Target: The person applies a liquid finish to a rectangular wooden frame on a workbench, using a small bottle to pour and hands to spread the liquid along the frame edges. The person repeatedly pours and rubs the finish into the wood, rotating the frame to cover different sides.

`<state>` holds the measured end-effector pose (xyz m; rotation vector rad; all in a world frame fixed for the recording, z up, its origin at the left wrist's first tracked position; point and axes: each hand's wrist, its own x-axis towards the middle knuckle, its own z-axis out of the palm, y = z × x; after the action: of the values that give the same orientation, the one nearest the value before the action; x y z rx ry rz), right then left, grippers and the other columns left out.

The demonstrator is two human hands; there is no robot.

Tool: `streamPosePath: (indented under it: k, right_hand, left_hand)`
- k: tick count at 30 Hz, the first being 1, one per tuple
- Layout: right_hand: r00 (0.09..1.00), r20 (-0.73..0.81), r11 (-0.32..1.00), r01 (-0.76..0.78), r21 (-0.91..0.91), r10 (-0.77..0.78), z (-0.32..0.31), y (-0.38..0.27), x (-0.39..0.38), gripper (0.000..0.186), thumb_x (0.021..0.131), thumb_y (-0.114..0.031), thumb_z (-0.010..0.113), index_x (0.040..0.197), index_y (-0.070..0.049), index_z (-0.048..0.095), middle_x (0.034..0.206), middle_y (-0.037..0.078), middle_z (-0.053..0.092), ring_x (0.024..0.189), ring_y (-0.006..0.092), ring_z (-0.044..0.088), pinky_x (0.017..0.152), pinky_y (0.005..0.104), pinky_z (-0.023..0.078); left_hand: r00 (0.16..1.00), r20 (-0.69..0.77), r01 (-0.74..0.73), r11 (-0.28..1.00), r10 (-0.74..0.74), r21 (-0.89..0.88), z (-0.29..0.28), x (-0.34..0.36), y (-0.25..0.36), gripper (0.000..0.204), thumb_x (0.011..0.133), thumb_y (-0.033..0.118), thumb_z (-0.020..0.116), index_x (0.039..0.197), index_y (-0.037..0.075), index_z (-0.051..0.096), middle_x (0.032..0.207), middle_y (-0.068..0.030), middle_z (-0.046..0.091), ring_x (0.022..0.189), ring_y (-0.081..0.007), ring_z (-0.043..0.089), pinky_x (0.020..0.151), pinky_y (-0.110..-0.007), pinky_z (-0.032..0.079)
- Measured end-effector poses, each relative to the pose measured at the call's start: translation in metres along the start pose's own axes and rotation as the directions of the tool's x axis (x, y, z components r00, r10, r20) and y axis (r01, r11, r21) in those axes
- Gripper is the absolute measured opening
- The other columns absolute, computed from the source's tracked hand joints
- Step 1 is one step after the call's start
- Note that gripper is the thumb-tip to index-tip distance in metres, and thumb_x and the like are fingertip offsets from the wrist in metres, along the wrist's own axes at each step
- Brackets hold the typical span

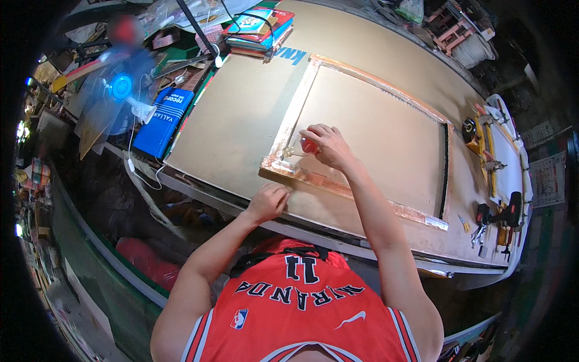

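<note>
Frame (pixel 293 111) lies on the surface (pixel 223 123), four sides in place, patchy finish seemingly incomplete; my right grip (pixel 330 146) clasps a red object (pixel 309 146) near one corner; whether my left grip (pixel 268 203) holds anything, I cannot tell.

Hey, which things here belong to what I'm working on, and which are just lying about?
Seemingly part of the job:
- rectangular frame on the table
- red object in your right hand

Apparently just lying about:
- blue book
- stacked books
- fan
- drill, at least not in hand now
</note>
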<state>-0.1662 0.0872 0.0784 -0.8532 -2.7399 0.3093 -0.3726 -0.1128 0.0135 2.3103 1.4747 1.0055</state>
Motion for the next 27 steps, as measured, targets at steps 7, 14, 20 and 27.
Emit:
streamPosePath:
  k: [7, 14, 20, 27]
  right_hand:
    - [0.99, 0.036, 0.96, 0.142, -0.241, -0.137, 0.007, -0.015, 0.031, 0.066, 0.082, -0.004, 0.071, 0.141, -0.028, 0.053, 0.135, 0.0, 0.056, 0.132, 0.0212, 0.048, 0.108, 0.0555, 0.036]
    - [0.989, 0.019, 0.933, 0.144, -0.33, -0.146, 0.005, -0.023, 0.034, 0.069, 0.079, -0.002, 0.072, 0.14, -0.03, 0.052, 0.128, -0.001, 0.056, 0.129, 0.0205, 0.049, 0.108, 0.0542, 0.036]
    - [0.987, -0.001, 0.931, 0.153, -0.332, -0.162, 0.0, -0.03, 0.036, 0.065, 0.081, -0.002, 0.071, 0.137, -0.029, 0.055, 0.126, -0.001, 0.057, 0.127, 0.0197, 0.05, 0.108, 0.0538, 0.036]
    - [0.988, 0.058, 0.932, 0.151, -0.329, -0.14, -0.002, -0.041, 0.043, 0.064, 0.084, -0.002, 0.069, 0.14, -0.029, 0.056, 0.131, 0.0, 0.057, 0.131, 0.0205, 0.049, 0.111, 0.0569, 0.035]
  left_hand:
    - [0.995, -0.049, 0.093, 0.994, -0.09, 0.062, -0.018, -0.017, -0.018, 0.012, 0.092, 0.014, 0.067, 0.087, 0.004, 0.064, 0.086, -0.0129, 0.067, 0.084, -0.0334, 0.065, 0.084, -0.046, 0.05]
    - [0.995, -0.03, 0.101, 0.994, -0.1, 0.04, -0.013, -0.013, -0.023, 0.012, 0.092, 0.014, 0.066, 0.085, 0.005, 0.063, 0.082, -0.0118, 0.066, 0.083, -0.032, 0.065, 0.083, -0.045, 0.048]
    - [0.996, -0.004, 0.087, 0.996, -0.087, 0.017, -0.012, -0.017, -0.024, 0.008, 0.088, 0.012, 0.068, 0.089, 0.005, 0.065, 0.085, -0.0122, 0.067, 0.085, -0.0323, 0.065, 0.085, -0.045, 0.047]
    - [0.993, -0.023, 0.116, 0.993, -0.116, -0.02, -0.011, -0.023, -0.022, 0.019, 0.085, 0.008, 0.068, 0.103, 0.003, 0.065, 0.088, -0.0136, 0.067, 0.086, -0.0329, 0.066, 0.083, -0.046, 0.048]
